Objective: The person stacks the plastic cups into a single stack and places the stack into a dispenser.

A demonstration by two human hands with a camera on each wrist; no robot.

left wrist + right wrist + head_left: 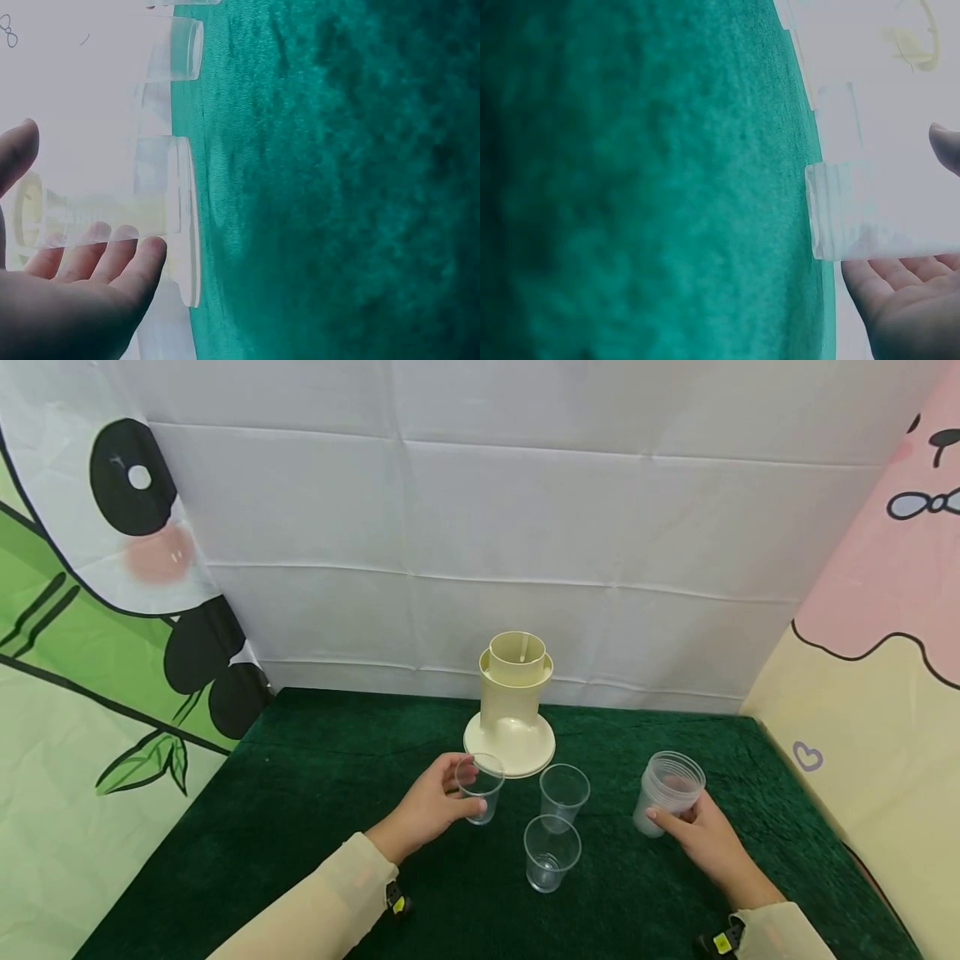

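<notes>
My left hand [431, 800] is around a clear plastic cup [486, 787], thumb in front and fingers on the far side, seen partly through the plastic. In the left wrist view the fingers [142, 262] lie along that cup's side. My right hand [697, 837] holds a stack of nested clear cups [670, 793], thumb on the near side. The stack's ridged lower end [829, 211] shows in the right wrist view. Between the hands stand two single clear cups, a farther cup [565, 789] and a nearer cup [551, 860], overlapping in the head view.
Behind the cups stands a cream-coloured plastic stand [510, 739] with a round base and an open cylindrical top. A dark green cloth [322, 810] covers the table. White sheeting [510, 518] hangs behind, with printed cartoon sheets on both sides.
</notes>
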